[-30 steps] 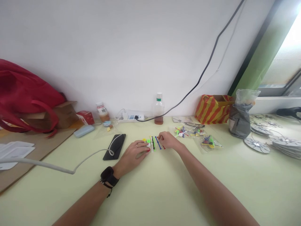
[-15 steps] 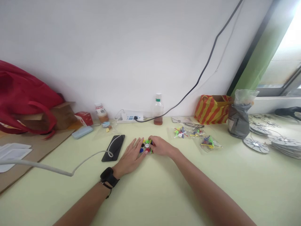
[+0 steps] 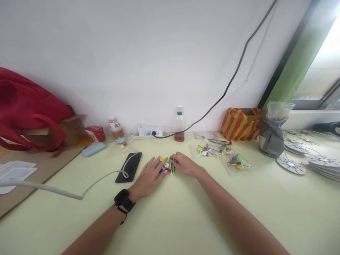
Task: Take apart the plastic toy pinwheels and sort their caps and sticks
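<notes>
My left hand (image 3: 151, 176) lies nearly flat on the table, its fingers stretched over a small group of round coloured pieces. Among these show a yellow disc (image 3: 162, 159), a white disc (image 3: 166, 165) and a red disc (image 3: 166, 170); others are partly covered by the fingers. Right beside them are thin coloured sticks (image 3: 173, 170), some green and dark. My right hand (image 3: 184, 164) is closed, with bent fingertips at the upper end of these sticks; what is between the fingers is hidden.
A black phone-like slab (image 3: 128, 168) with a grey cable lies left of my hands. Clear bags of coloured plastic parts (image 3: 205, 149) lie to the right. At the wall stand a bottle (image 3: 180, 124), a power strip (image 3: 148, 131) and a striped bag (image 3: 240, 124). Slotted discs (image 3: 291, 165) lie far right.
My right hand's fingers have shifted slightly right, away from the round pieces, so more of the thin sticks shows. My left hand stays almost in place, its fingers now covering a little differently.
</notes>
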A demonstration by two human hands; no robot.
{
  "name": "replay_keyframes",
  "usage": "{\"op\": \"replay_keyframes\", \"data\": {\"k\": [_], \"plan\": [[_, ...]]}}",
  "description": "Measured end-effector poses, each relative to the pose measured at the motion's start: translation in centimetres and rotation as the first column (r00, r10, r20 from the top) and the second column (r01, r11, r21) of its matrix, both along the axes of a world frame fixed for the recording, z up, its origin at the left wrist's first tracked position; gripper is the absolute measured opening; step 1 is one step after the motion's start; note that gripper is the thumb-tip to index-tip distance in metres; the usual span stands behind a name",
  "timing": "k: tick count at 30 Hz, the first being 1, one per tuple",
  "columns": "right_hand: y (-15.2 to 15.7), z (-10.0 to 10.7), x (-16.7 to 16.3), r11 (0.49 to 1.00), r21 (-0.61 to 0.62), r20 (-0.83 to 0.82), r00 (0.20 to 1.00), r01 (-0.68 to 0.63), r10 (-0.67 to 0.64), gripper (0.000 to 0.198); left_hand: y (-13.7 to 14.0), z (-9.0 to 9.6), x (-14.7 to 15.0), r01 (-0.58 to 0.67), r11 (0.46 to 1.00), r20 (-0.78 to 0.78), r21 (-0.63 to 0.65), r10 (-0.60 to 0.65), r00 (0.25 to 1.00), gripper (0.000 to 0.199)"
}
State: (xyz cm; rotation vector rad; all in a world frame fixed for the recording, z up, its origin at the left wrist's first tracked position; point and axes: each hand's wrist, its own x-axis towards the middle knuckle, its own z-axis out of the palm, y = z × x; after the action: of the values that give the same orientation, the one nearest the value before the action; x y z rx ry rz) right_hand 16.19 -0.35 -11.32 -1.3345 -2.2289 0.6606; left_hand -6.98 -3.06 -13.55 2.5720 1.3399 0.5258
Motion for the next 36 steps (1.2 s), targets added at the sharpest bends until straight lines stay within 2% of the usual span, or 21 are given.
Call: {"op": "replay_keyframes", "data": {"k": [3, 8, 15, 29, 32, 36], "plan": [[0.1, 0.0, 0.1, 1.000, 0.004, -0.005, 1.000, 0.000, 0.000, 0.021, 0.0, 0.0, 0.0, 0.012, 1.000, 0.009, 0.016, -0.012, 1.000, 0.058], [0.0, 0.1, -0.4, 1.000, 0.011, -0.044, 0.999, 0.001, 0.000, 0.033, 0.0, 0.0, 0.0, 0.007, 1.000, 0.009, 0.027, -0.008, 1.000, 0.060], [-0.3, 0.3, -1.0, 0.999, -0.023, -0.092, 0.995, -0.029, 0.027, 0.036, 0.1, -0.3, -0.1, 0.010, 0.999, 0.004, 0.035, -0.010, 1.000, 0.075], [-0.5, 0.1, -1.5, 0.999, -0.048, -0.106, 0.994, -0.015, 0.010, 0.031, -0.1, 0.2, 0.0, -0.035, 0.999, 0.023, -0.015, 0.035, 0.999, 0.086], [-0.4, 0.2, -1.4, 0.999, -0.032, -0.102, 0.995, 0.005, -0.008, 0.032, -0.1, 0.2, -0.1, -0.002, 1.000, 0.044, 0.012, 0.001, 0.999, 0.082], [-0.5, 0.2, -1.3, 1.000, 0.001, -0.087, 0.996, -0.007, 0.007, 0.020, 0.0, 0.1, -0.2, 0.012, 1.000, 0.039, 0.003, -0.013, 0.999, 0.073]]}}
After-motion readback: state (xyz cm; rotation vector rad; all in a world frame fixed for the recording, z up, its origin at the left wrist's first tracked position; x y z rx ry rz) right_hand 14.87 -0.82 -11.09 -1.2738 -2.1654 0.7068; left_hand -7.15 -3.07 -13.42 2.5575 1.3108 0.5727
